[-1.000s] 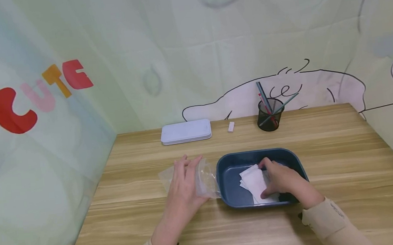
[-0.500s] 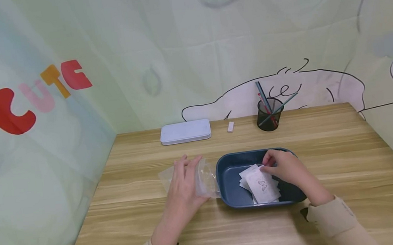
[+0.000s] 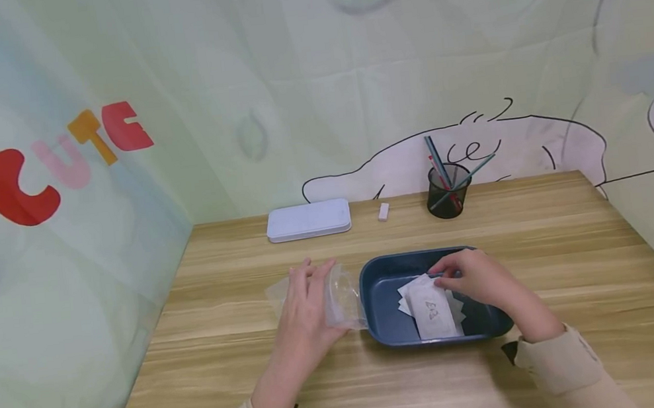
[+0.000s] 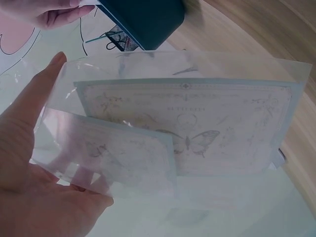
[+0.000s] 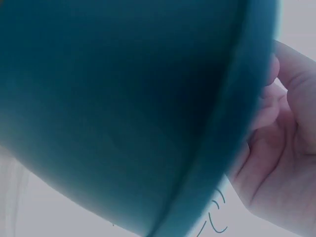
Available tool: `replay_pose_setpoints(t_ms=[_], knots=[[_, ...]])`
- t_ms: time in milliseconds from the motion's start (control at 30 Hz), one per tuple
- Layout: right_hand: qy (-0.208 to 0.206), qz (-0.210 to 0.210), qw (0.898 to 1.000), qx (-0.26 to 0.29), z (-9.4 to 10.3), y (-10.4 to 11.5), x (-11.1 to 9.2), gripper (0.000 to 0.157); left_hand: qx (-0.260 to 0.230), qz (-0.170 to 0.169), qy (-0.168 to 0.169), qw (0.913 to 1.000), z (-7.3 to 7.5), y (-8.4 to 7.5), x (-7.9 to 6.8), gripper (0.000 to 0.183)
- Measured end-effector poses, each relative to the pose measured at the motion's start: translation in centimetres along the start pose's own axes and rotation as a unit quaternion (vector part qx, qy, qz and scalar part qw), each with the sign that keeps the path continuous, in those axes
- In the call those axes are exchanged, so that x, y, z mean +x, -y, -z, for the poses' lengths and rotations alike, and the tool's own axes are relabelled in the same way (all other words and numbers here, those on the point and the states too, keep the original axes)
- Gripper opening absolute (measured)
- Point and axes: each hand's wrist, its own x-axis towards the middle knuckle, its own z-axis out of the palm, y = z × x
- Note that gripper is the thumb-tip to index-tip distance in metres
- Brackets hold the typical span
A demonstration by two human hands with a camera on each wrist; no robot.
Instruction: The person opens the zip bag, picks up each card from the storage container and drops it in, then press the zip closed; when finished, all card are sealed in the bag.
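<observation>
1. So, head view first: a clear plastic bag [image 3: 344, 302] is gripped by the left hand [image 3: 305, 309], fingers and thumb curled round it, just left of the dark blue bin [image 3: 381, 308].
2. In the bin, a loose fan of small white cards [image 3: 433, 316] can be seen. The top one is pinched at its far edge by the right hand [image 3: 478, 276], with thumb and fingers clamped on it. Some dark marking is shown on its face, too small to be read from up there.
3. The left wrist view is where the bag gets interesting: a big sheet [image 4: 237, 118] with a butterfly print is seen through the plastic, partly overlapped by a smaller sheet [image 4: 128, 150]. Neither print can be picked out from the head view.
4. Not much is given away by the right wrist view — it's mostly filled by the bin's outer wall, and the fingertips are hidden behind the rim, so the pinch can't be confirmed there.
5. Only in the head view is the whole back row caught: a white case [image 3: 308, 220], a small white block [image 3: 384, 212] and a black mesh cup [image 3: 445, 201] of pencils [image 3: 437, 156], all lined up along the wooden counter [image 3: 219, 262].
</observation>
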Motion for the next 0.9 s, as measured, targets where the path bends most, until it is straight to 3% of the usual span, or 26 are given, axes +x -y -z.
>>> replay_pose_setpoints(t_ms=[167, 467, 700, 900], knots=[[-0.022, -0.009, 1.0, 0.011, 0.2, 0.2, -0.2, 0.012, 0.002, 0.0, -0.001, 1.0, 0.0, 0.0, 0.0, 0.106], [-0.101, -0.03, 0.994, 0.021, 0.4, 1.2, -0.9, 0.01, 0.004, -0.001, -0.005, 1.0, -0.1, 0.0, 0.0, 0.105], [-0.134, -0.043, 0.986, 0.087, 0.6, 2.2, -1.8, 0.01, 0.004, 0.0, -0.002, 1.0, -0.2, 0.0, 0.0, 0.106], [-0.162, -0.029, 0.977, 0.138, 0.7, 2.9, -2.3, 0.01, 0.004, 0.002, -0.003, 1.0, -0.3, 0.0, 0.1, 0.105]])
